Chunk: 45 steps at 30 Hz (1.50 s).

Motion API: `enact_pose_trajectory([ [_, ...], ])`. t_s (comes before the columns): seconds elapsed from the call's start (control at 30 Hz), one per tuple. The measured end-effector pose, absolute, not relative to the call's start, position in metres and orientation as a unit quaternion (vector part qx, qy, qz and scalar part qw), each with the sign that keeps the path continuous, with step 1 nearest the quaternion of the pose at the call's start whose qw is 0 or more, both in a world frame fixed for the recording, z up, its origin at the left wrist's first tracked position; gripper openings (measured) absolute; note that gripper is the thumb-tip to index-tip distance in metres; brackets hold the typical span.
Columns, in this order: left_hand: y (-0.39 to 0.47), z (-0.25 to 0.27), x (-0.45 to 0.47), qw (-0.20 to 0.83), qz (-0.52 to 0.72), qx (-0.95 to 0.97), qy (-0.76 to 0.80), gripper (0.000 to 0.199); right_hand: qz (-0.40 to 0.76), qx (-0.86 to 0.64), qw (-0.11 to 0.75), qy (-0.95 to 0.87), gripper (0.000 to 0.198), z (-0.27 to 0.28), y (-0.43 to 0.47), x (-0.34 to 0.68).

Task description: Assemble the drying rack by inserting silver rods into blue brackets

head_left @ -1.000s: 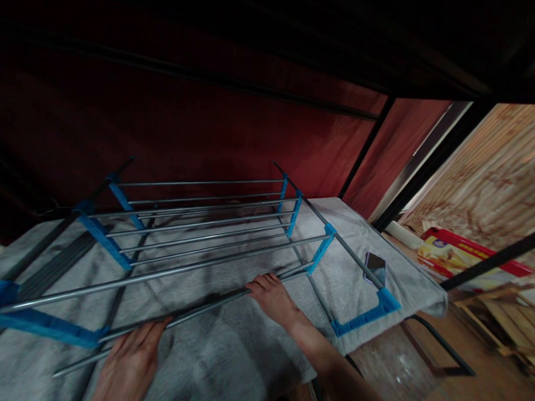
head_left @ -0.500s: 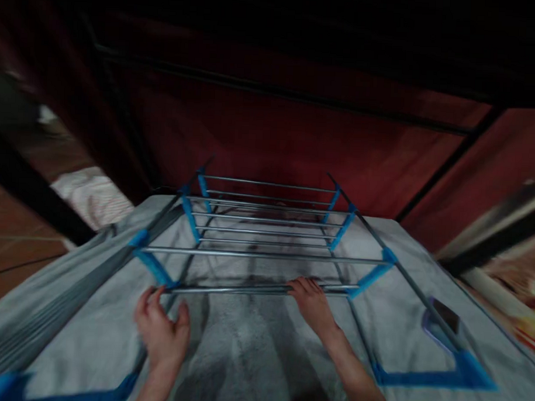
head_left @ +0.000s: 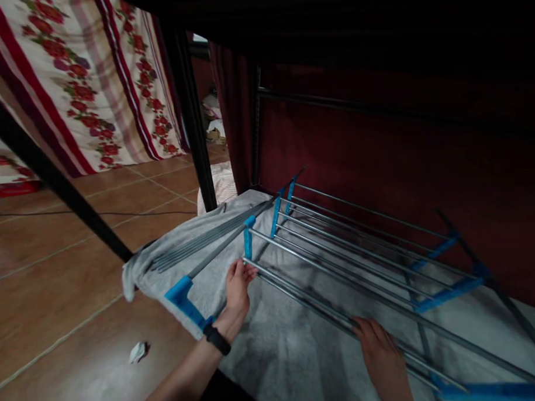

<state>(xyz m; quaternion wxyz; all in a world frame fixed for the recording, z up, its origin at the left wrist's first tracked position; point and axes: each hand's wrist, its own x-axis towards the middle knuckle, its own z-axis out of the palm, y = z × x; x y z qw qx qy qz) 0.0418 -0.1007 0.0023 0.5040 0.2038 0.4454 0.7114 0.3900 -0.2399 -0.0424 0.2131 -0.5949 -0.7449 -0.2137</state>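
A partly assembled rack of grey metal tubes and blue plastic connectors lies on a grey blanket (head_left: 288, 347). My left hand (head_left: 238, 287), with a dark band at the wrist, pinches the left end of the near metal tube (head_left: 286, 288), just below a blue connector (head_left: 247, 241). Farther right, my right hand (head_left: 382, 359) curls its fingers over the same tube. Another tube runs close alongside it, and which of the two the right fingers press on is partly hidden. The tube's right end (head_left: 458, 385) lies near another blue connector (head_left: 493, 392).
Several loose tubes (head_left: 204, 242) lie bundled on the blanket at left. A black bed post (head_left: 195, 122) and a slanting bar (head_left: 58, 175) stand at the left side. On the tiled floor (head_left: 71, 281) lies a crumpled white scrap (head_left: 138, 352). A dark red panel (head_left: 383, 152) closes the back.
The view has swung left, bringing the floor and flowered cloth into sight; the phone has left view. My left hand has closed on the tube's end, and my right hand stays on the tube.
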Motion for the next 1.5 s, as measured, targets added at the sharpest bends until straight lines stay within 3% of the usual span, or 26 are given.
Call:
enact_pose_trajectory([
  [0.13, -0.103, 0.0, 0.042, 0.525, 0.702, 0.199, 0.439, 0.047, -0.215, -0.587, 0.207, -0.752, 0.032, -0.046, -0.238, 0.394],
  [0.5, -0.095, -0.016, 0.044, 0.61, 0.653, 0.132, 0.428, 0.026, -0.205, -0.578, 0.192, -0.766, 0.027, -0.062, -0.235, 0.403],
  [0.8, -0.091, -0.015, 0.052, 0.618, 0.658, 0.073, 0.423, 0.011, -0.251, -0.545, 0.193, -0.776, 0.03, -0.059, -0.233, 0.406],
  [1.07, -0.093, -0.012, 0.057, 0.61, 0.667, 0.063, 0.423, 0.014, -0.291, -0.503, 0.154, -0.799, 0.033, -0.058, -0.234, 0.396],
  [1.33, -0.092, -0.012, 0.059, 0.597, 0.671, 0.077, 0.433, 0.023, -0.187, -0.531, 0.194, -0.803, 0.039, -0.042, -0.21, 0.334],
  [1.5, -0.095, -0.008, 0.058, 0.589, 0.673, 0.096, 0.436, 0.029, -0.147, -0.537, 0.17, -0.813, 0.045, -0.028, -0.185, 0.297],
])
